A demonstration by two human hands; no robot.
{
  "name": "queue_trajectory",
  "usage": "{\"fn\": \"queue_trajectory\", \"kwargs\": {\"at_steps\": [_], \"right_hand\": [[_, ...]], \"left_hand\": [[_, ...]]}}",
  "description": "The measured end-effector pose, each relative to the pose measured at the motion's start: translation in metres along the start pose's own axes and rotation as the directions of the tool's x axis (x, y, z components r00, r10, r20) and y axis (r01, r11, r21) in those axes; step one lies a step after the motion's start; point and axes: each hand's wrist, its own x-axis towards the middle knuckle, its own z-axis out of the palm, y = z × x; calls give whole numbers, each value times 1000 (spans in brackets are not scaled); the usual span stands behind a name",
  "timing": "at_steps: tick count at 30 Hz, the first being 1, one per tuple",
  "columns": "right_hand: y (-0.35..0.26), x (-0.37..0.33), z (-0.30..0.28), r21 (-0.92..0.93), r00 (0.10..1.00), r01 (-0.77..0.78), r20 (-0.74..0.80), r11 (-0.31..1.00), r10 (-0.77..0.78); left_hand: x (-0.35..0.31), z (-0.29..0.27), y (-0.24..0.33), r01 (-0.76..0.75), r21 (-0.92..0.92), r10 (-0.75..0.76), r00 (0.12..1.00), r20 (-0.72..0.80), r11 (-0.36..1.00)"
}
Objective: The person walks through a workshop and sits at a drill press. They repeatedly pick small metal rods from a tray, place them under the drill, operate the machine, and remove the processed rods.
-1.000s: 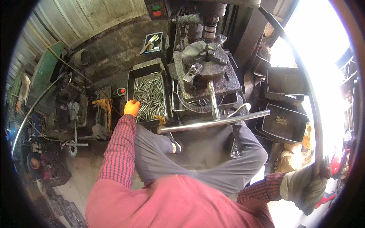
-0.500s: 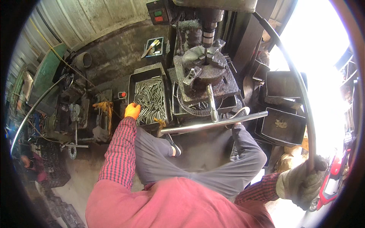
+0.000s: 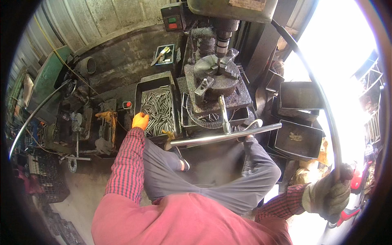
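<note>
My left hand (image 3: 141, 121), in an orange glove, is closed at the near left edge of a metal tray (image 3: 174, 107). What its fingers hold, if anything, is hidden. Many short steel pins (image 3: 160, 109) lie jumbled in that tray. Out at the right, my right hand (image 3: 331, 195) wears a grey work glove and grips the end of a long curved lever (image 3: 325, 96) that runs up to the drill press head (image 3: 232, 10). Below the head, the drill chuck (image 3: 222, 44) points down at a round chuck-type vise (image 3: 218, 75) bolted on the press table.
A polished bar (image 3: 226, 136) crosses in front of the press, above my feet. Dark bins (image 3: 298, 139) are stacked at the right. A small tray with a brush (image 3: 163, 55) sits behind the pins. A red button (image 3: 128, 105) and an orange rag (image 3: 107, 118) are on the left.
The whole view has shifted slightly. My right hand and the lever end sit a little higher and farther right. My left hand stays closed at the tray edge.
</note>
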Motion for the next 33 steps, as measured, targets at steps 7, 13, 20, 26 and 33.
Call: {"fn": "queue_trajectory", "kwargs": {"at_steps": [7, 13, 20, 26, 33], "right_hand": [[1, 7, 15, 104, 975, -1, -221, 995, 24], [10, -9, 19, 156, 980, -146, 157, 977, 122], [1, -4, 21, -871, 877, 468, 436, 152, -202], [2, -5, 32, -724, 897, 363, 441, 586, -11], [11, -9, 52, -619, 913, 261, 408, 741, 19]], "left_hand": [[1, 0, -1, 22, -1, -22, 1000, -3, 1000], [3, 1, -3, 37, -23, -38, 999, -14, 999], [6, 4, -6, 23, -51, -24, 999, -20, 998], [7, 4, -6, 26, -68, -27, 1000, -12, 997], [7, 4, -7, 1, -45, -2, 1000, -28, 999]]}}
